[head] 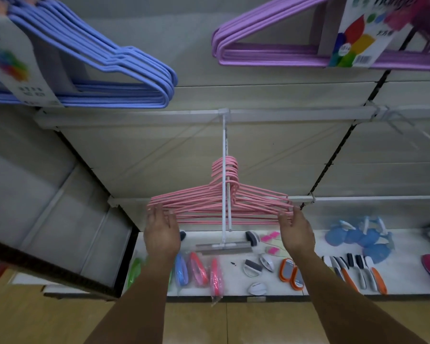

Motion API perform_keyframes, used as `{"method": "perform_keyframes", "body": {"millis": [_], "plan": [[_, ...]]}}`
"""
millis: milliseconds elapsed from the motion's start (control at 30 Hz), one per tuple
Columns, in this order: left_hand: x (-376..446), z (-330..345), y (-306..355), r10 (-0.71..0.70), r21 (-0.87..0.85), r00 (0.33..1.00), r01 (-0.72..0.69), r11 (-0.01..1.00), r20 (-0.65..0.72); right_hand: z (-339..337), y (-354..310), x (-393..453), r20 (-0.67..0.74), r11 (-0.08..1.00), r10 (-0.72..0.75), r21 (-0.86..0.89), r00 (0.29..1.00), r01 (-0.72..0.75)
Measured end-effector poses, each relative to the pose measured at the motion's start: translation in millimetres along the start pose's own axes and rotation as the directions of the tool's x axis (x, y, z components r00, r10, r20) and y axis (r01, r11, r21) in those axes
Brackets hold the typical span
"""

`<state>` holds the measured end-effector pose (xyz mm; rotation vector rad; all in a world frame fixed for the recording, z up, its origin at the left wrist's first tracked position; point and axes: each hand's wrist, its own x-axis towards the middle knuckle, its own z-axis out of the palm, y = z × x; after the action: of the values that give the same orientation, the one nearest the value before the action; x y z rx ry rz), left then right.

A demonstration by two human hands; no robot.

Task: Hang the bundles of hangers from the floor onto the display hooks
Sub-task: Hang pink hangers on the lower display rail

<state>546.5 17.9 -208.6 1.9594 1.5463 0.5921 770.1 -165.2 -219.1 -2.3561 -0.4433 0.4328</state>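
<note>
**Two hands on pink hanger bundle at hook**

Both forearms are extended forward over the wood-look floor. The left hand is held open, fingers straight and spread, fingertips touching the left ends of the pink hanger bundle. The right hand is likewise open with fingers extended, touching the bundle's right ends. No curl round the wires is seen on either side.

The bundle is hung by its hook tops on the white display hook, a long two-wire arm projecting from the horizontal rail toward the camera. The arm's end carries a grey price-tag strip. The hangers are fanned slightly, not stacked flush.

Below and behind the hands, the white bottom shelf holds small goods: bagged items in blue, pink and green at left, white-and-grey brush-like pieces in the middle, orange-framed pieces, a row of orange/white handled tools, and blue round items at right. Exact product types cannot be told.

Further up, a blue hanger bundle with a white card label is hung at upper left, and a purple hanger bundle with a colour-printed barcode label at upper right. The grey back panel sits behind all of it, with slotted black uprights at the panel joints.
</note>
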Motion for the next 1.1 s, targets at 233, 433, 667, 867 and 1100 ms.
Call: {"method": "perform_keyframes", "body": {"millis": [233,433,667,867,1100], "plan": [[-80,-13,21,0.134,0.235,0.966,-0.186,0.954,0.220,-45,8,-51,0.128,0.976,-0.148,-0.144,0.981,0.166],[-136,-6,59,0.230,0.409,0.857,-0.436,0.801,0.461,-98,22,-92,0.161,0.940,-0.192,-0.252,0.968,0.228],[-176,22,140,0.397,0.306,0.668,-0.682,0.664,0.629,-166,50,-128,0.043,0.949,-0.109,-0.292,0.993,0.117],[-222,51,199,0.551,0.119,0.458,-0.833,0.541,0.697,-221,101,-167,-0.131,0.966,0.035,-0.251,0.991,-0.067],[-321,98,253,0.652,-0.116,0.145,-0.933,0.340,0.744,-288,178,-238,-0.362,0.907,0.289,-0.194,0.886,-0.374]]}}
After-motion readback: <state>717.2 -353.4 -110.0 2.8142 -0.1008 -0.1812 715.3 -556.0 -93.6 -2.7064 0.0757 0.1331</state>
